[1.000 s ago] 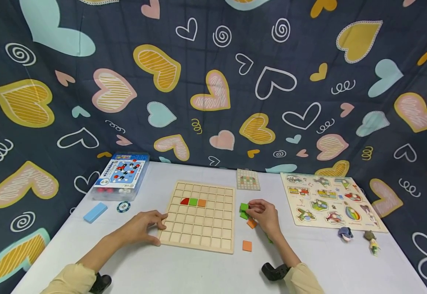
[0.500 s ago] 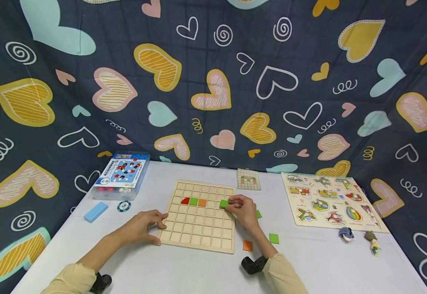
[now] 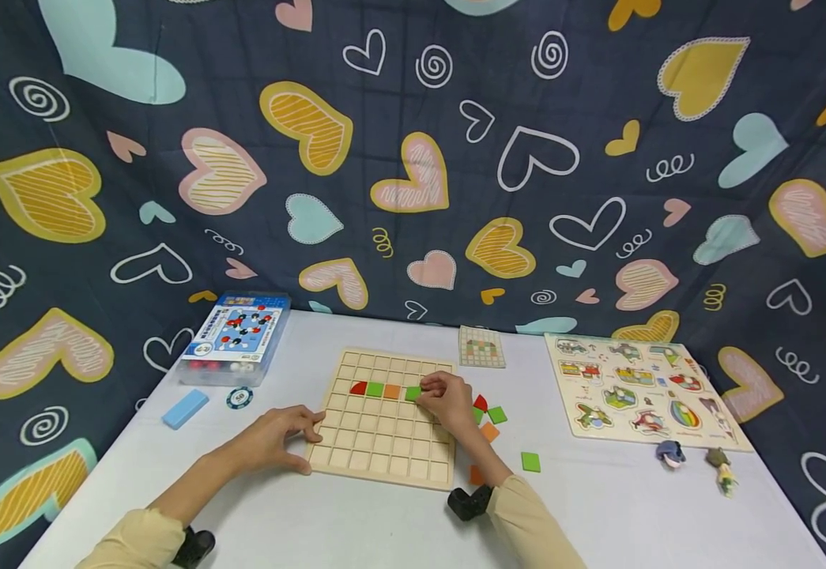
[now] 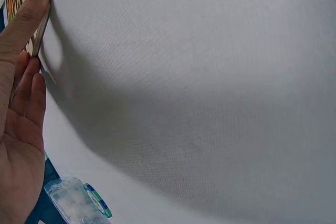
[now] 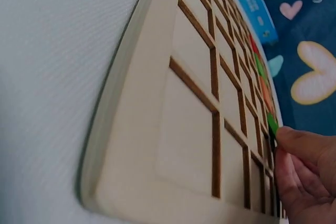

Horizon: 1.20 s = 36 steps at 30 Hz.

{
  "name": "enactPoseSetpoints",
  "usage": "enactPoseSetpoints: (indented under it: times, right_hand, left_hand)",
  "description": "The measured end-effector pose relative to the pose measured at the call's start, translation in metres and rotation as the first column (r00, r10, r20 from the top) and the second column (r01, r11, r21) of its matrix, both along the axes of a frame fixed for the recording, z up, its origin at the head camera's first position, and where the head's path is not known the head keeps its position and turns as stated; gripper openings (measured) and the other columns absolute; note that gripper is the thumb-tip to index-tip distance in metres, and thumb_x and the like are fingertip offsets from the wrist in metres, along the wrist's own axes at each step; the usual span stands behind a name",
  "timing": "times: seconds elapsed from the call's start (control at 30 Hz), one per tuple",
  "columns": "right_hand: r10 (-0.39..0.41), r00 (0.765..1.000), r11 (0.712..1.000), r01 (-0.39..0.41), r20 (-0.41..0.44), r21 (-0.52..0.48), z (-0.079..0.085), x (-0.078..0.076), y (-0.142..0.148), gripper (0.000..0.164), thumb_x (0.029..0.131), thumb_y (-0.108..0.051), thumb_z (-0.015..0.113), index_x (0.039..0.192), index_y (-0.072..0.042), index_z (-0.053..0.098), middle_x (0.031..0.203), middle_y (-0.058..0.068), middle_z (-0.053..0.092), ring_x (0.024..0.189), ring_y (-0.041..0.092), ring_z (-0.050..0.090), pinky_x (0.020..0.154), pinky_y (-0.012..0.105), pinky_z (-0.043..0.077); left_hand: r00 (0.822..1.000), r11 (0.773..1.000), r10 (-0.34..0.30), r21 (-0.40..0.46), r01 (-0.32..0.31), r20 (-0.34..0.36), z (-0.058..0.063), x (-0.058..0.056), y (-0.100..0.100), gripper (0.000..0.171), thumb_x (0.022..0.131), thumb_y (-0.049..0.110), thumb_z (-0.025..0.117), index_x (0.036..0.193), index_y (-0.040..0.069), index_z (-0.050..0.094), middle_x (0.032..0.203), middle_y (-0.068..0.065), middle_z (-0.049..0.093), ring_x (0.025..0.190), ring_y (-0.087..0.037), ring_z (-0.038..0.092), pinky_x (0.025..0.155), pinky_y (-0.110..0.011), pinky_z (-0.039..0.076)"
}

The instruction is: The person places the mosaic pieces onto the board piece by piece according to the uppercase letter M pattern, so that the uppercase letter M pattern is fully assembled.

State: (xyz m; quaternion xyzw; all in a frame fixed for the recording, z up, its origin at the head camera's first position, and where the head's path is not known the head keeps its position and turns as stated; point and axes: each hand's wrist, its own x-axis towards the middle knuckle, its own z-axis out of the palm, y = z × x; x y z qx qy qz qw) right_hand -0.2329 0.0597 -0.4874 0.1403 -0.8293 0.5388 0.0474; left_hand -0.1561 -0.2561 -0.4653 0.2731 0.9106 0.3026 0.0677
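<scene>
A wooden grid board [image 3: 384, 431] lies on the white table. One row of its cells holds a red quarter-round tile [image 3: 359, 388], a green square tile [image 3: 375, 390] and an orange square tile [image 3: 392, 392]. My right hand [image 3: 448, 401] pinches another green tile [image 5: 272, 123] by its edge, right at the cell beside the orange one. Its fingertips partly cover that tile. At the board's near left corner, my left hand [image 3: 277, 442] grips the edge, thumb toward the front and fingers along the side, as the left wrist view also shows.
Loose tiles lie right of the board, including a green tile [image 3: 530, 461] and an orange tile [image 3: 489, 431]. Behind stands a pattern card [image 3: 482, 348]. A picture puzzle board [image 3: 633, 391] and small figures [image 3: 670, 453] are farther right. At left are a plastic box [image 3: 238, 336], blue block [image 3: 185, 409] and chip [image 3: 239, 398].
From the loose tiles on the right, my right hand has carried a green tile leftward onto the board, beside the orange tile. My left hand has stayed at the board's corner.
</scene>
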Motion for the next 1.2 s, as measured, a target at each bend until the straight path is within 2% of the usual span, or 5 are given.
enactPoseSetpoints:
  times: [0.33, 0.5, 0.87, 1.1, 1.2]
  right_hand:
    - [0.057, 0.998, 0.997, -0.057, 0.009, -0.056, 0.007, 0.002, -0.002, 0.023, 0.075, 0.008, 0.075, 0.097, 0.009, 0.066, 0.091, 0.021, 0.07, 0.078, 0.03, 0.07, 0.069, 0.025, 0.057]
    - [0.001, 0.999, 0.997, 0.002, 0.036, -0.081, 0.013, 0.005, 0.019, 0.023, 0.075, 0.009, 0.075, 0.096, 0.007, 0.067, 0.092, 0.021, 0.07, 0.081, 0.031, 0.07, 0.07, 0.025, 0.057]
    - [-0.18, 0.983, 0.977, 0.176, 0.023, 0.121, 0.014, 0.003, 0.092, 0.026, 0.073, 0.011, 0.076, 0.096, 0.004, 0.068, 0.092, 0.018, 0.07, 0.083, 0.028, 0.069, 0.072, 0.031, 0.058]
    - [-0.05, 0.995, 0.988, 0.037, 0.089, 0.15, 0.009, -0.003, 0.098, 0.028, 0.072, 0.014, 0.074, 0.098, 0.004, 0.067, 0.09, 0.015, 0.07, 0.083, 0.024, 0.068, 0.07, 0.026, 0.056]
    - [-0.048, 0.996, 0.984, 0.033, 0.078, 0.176, 0.009, -0.008, 0.096, 0.028, 0.072, 0.016, 0.073, 0.097, 0.004, 0.066, 0.089, 0.012, 0.069, 0.082, 0.022, 0.066, 0.07, 0.027, 0.056]
  left_hand:
    - [1.0, 1.0, -0.003, 0.003, 0.003, 0.005, 0.003, 0.0, 0.004, 0.037, 0.066, 0.034, 0.085, 0.096, 0.018, 0.071, 0.127, -0.012, 0.061, 0.111, -0.03, 0.058, 0.095, -0.048, 0.045]
    - [1.0, 1.0, -0.003, 0.003, 0.003, 0.007, 0.0, -0.001, 0.005, 0.037, 0.066, 0.035, 0.084, 0.096, 0.019, 0.071, 0.127, -0.012, 0.061, 0.112, -0.03, 0.058, 0.095, -0.048, 0.045]
    - [1.0, 1.0, 0.009, -0.014, -0.009, -0.025, 0.001, 0.002, -0.002, 0.037, 0.064, 0.035, 0.085, 0.094, 0.017, 0.071, 0.126, -0.013, 0.062, 0.109, -0.03, 0.059, 0.094, -0.048, 0.046]
    - [1.0, 1.0, 0.004, -0.009, -0.004, -0.017, 0.0, 0.002, -0.001, 0.036, 0.065, 0.035, 0.085, 0.093, 0.018, 0.071, 0.127, -0.013, 0.061, 0.11, -0.03, 0.059, 0.093, -0.048, 0.046]
    - [1.0, 1.0, 0.002, -0.01, -0.002, -0.018, 0.0, 0.001, -0.001, 0.036, 0.065, 0.035, 0.085, 0.094, 0.018, 0.071, 0.127, -0.013, 0.061, 0.111, -0.03, 0.058, 0.094, -0.048, 0.046]
